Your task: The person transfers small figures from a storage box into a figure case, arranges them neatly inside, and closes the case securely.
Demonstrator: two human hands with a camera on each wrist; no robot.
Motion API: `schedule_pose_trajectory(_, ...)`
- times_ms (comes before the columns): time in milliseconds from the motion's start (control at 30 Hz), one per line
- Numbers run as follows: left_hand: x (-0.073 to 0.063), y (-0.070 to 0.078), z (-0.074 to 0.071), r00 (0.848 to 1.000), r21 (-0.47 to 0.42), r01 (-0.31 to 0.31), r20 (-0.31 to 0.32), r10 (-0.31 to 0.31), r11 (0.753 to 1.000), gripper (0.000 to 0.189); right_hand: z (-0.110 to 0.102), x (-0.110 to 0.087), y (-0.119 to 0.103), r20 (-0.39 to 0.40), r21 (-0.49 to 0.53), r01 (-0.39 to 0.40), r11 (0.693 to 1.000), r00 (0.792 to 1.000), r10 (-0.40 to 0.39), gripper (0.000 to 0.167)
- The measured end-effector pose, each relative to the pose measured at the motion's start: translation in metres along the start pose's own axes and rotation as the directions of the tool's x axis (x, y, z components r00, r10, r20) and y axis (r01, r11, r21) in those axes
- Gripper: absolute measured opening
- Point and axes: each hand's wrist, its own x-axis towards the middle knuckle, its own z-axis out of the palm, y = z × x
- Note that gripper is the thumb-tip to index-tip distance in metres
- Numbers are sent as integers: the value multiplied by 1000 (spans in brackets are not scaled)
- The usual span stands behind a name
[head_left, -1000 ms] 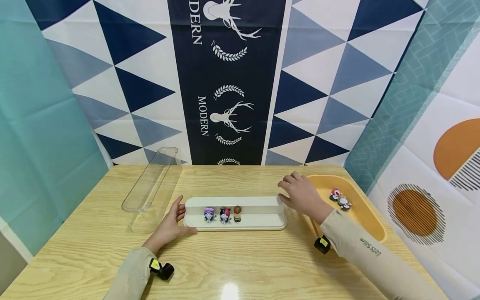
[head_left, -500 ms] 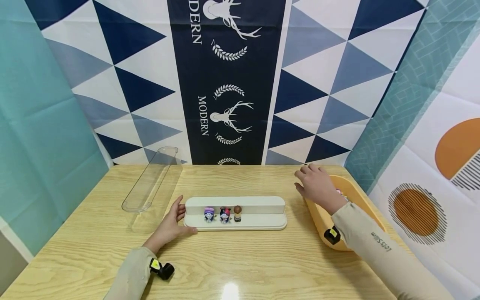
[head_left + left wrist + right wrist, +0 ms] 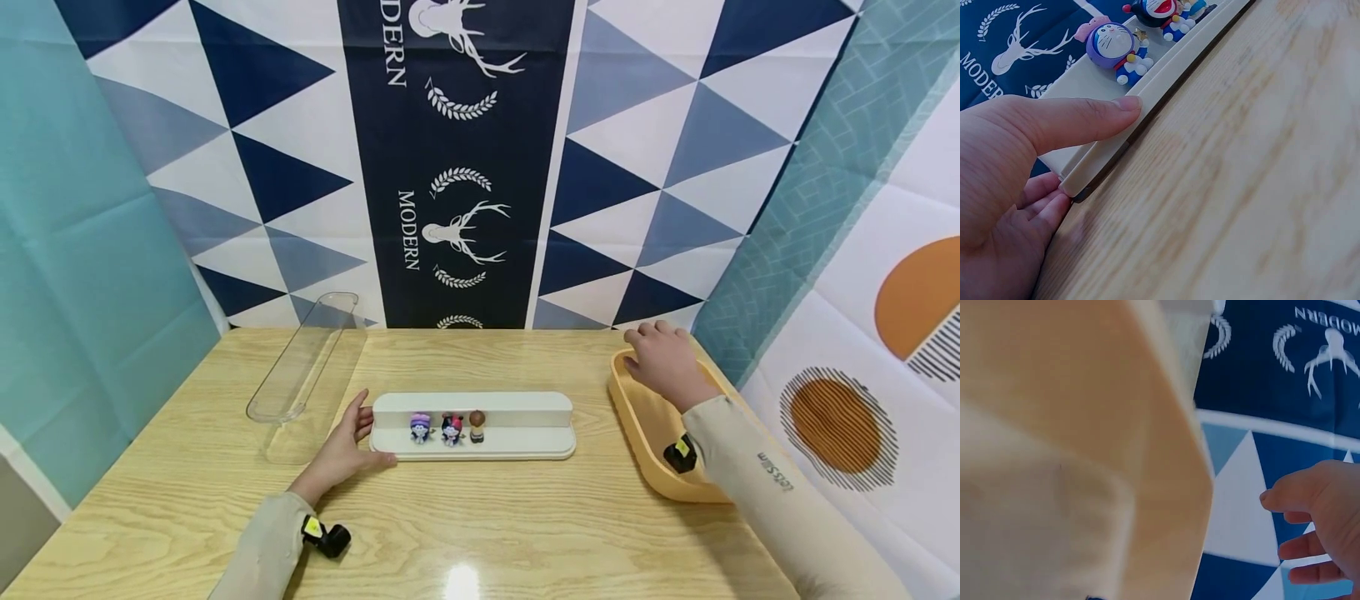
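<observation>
My left hand (image 3: 343,446) holds the left end of a long white display base (image 3: 525,437); in the left wrist view its thumb (image 3: 1091,119) lies over the front rim and the fingers are at the end. Three small figurines stand on the base's left half: a purple-hooded one (image 3: 420,428), a black-and-red one (image 3: 452,430) and a brown-headed one (image 3: 477,427). My right hand (image 3: 663,358) hovers over the far part of a yellow-orange tub (image 3: 636,442), fingers loosely bent and nothing in them. The figurines in the tub are hidden by that hand and arm in the head view.
A clear plastic cover (image 3: 276,415) stands on the wooden table (image 3: 480,525) at the back left. Patterned cloth (image 3: 457,150) hangs behind the table, with more cloth on both sides. Table surface lies between the base and the tub.
My right hand has moved right, from the right end of the display base to over the tub, covering the figurines inside. My left hand and the base have stayed in place.
</observation>
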Motion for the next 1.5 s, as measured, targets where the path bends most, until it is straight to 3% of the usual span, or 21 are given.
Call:
schedule_pose_trajectory(433, -1, 2, 0, 1000, 15, -3, 0, 3, 1000, 120, 15, -11, 27, 195, 21, -117, 993, 974, 111, 30)
schedule_pose_trajectory(867, -3, 4, -1, 1000, 9, -9, -1, 9, 1000, 119, 37, -27, 46, 223, 44, -89, 995, 972, 77, 35)
schedule_pose_trajectory(1100, -2, 3, 0, 1000, 38, -13, -3, 13, 999, 119, 46, -34, 51, 240, 60, -78, 995, 969, 61, 23)
schedule_pose_trajectory(1333, 0, 0, 1, 1000, 23, 4, -11, -3, 1000, 119, 46, -35, 51, 298, 124, -127, 984, 951, 86, 7)
schedule_pose_trajectory(1500, 1, 0, 1, 1000, 19, 4, -13, -4, 1000, 120, 51, -38, 52, 300, 135, -122, 983, 951, 77, 10)
